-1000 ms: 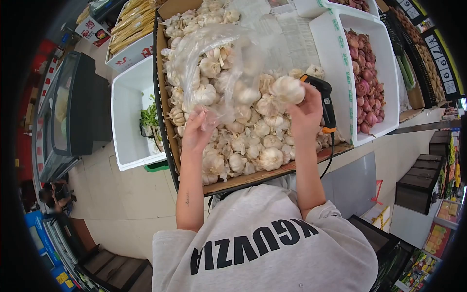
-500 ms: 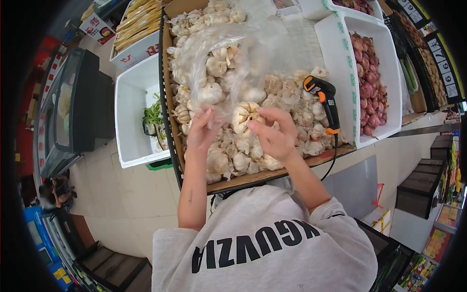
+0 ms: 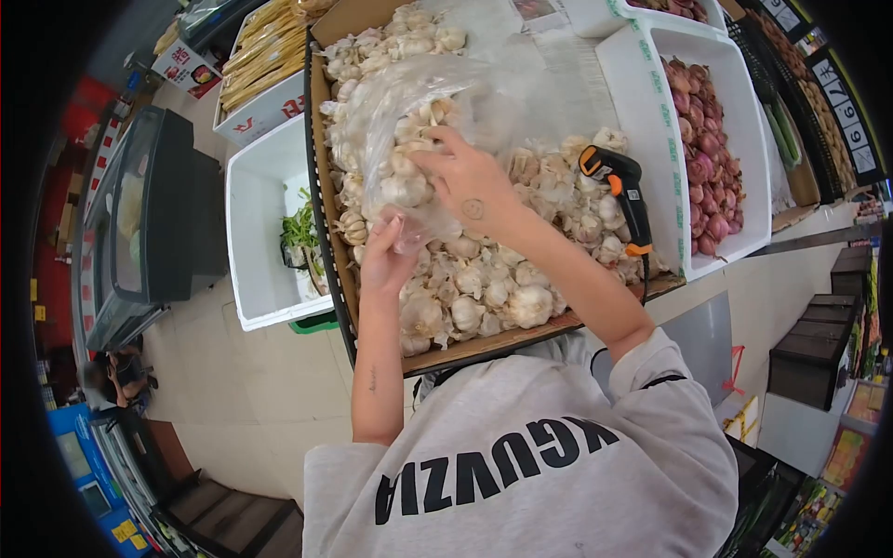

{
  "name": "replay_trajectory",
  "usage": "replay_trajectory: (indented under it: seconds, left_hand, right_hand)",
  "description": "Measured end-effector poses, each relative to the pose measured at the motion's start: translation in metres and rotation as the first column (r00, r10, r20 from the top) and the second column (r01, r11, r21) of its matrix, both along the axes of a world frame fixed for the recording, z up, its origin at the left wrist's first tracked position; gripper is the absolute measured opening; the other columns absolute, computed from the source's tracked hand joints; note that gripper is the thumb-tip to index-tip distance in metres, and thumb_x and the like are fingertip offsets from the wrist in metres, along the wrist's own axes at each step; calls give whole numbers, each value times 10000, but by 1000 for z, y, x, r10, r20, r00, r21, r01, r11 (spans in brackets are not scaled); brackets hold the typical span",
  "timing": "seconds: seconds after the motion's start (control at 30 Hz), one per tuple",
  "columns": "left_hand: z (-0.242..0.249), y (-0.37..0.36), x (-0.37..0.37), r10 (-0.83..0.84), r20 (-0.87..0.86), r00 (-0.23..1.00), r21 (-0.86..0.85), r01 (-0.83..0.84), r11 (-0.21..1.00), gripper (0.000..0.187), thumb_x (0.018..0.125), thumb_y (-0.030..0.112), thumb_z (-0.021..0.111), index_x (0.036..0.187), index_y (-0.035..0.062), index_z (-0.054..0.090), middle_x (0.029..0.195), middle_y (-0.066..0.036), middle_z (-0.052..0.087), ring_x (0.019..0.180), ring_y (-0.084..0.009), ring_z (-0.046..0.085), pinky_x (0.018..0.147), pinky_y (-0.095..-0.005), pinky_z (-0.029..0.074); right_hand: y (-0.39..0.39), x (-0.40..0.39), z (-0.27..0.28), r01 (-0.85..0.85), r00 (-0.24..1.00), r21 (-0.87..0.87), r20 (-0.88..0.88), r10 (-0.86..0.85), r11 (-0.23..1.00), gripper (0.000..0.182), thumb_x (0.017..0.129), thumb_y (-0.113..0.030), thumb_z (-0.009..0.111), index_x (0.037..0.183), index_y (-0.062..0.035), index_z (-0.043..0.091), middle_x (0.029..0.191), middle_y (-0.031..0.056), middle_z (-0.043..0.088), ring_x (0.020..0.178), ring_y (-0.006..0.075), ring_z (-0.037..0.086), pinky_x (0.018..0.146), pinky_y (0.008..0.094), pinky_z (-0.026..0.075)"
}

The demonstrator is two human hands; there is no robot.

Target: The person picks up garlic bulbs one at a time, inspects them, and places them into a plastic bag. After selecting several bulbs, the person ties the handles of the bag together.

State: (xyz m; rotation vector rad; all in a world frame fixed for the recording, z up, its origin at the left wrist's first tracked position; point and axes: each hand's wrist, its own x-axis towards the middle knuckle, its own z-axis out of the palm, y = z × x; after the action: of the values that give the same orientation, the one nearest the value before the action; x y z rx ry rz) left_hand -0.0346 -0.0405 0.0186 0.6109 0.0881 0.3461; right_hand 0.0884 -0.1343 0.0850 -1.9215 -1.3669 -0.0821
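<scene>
Left hand: my grip pinches clear bag edge, likely to steady it.
Right hand: fingers by bagged garlic; can't tell if I'm pinching any.
Bagged garlic: over loose bulbs.

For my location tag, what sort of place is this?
Probably a grocery store's produce section: loose garlic heaped in a crate, red onions in a white box, and large number signs.
</scene>
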Motion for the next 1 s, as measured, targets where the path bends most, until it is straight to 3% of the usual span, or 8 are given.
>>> replay_trajectory:
  seconds: [0.17,0.23,0.37,0.43,0.53,0.77,0.83,1.0]
  left_hand:
    - [6,-5,-1,79,-68,994,-63,-84,994,79,752,111,494,826,91,477,679,16,449,665,-99,434,712,-307,381]
    - [5,-3,-1,57,-77,995,-84,-64,994,107,754,108,492,858,90,477,646,26,444,653,-99,435,736,-325,384]
    - [-2,-3,3,-33,-29,999,-74,31,997,81,756,109,497,832,84,497,510,39,382,563,-86,409,719,-302,385]
    - [0,-4,4,-43,-15,999,-78,41,996,72,756,110,498,823,84,500,502,39,374,543,-82,393,700,-291,383]
    - [5,-5,4,-46,-8,999,-85,46,995,62,757,111,498,813,85,503,493,39,363,520,-78,368,668,-274,372]
    - [3,-5,6,-46,10,999,-71,47,996,50,765,114,488,806,87,499,494,40,362,530,-71,351,630,-260,329]
    - [1,-4,6,-57,22,998,-72,58,996,46,767,115,486,803,88,496,493,40,356,528,-70,346,624,-254,323]
    - [1,-5,7,-71,16,997,-85,72,994,36,769,114,481,797,92,485,484,40,333,522,-70,328,614,-242,312]
  right_hand:
    - [-28,-4,7,-94,986,140,-122,111,986,277,646,-11,528,907,-102,553,1030,54,476,812,226,529,673,282,429]
    - [-56,-2,22,-222,919,95,-313,241,970,215,655,-36,554,866,-74,568,932,74,538,794,222,535,671,266,426]
    - [-108,16,16,140,856,35,-507,-103,990,150,675,-89,550,801,-8,552,783,104,554,659,224,528,601,263,414]
    - [-133,27,0,375,831,-234,-344,-437,897,188,677,-111,557,823,6,546,787,120,553,629,239,527,580,283,413]
    - [-157,25,-24,470,781,-338,-272,-562,816,265,670,-136,569,876,25,524,819,149,540,662,256,521,596,307,410]
    - [-170,11,-47,549,686,-455,-234,-689,701,336,663,-180,571,914,27,489,908,181,485,798,300,492,694,340,399]
    - [-170,14,-53,688,661,-356,-52,-748,632,360,664,-182,558,949,14,458,960,194,447,848,324,472,728,357,392]
    - [-174,32,-64,697,676,-315,-14,-737,645,470,642,-154,567,1055,-21,388,1056,206,386,919,341,431,758,376,378]
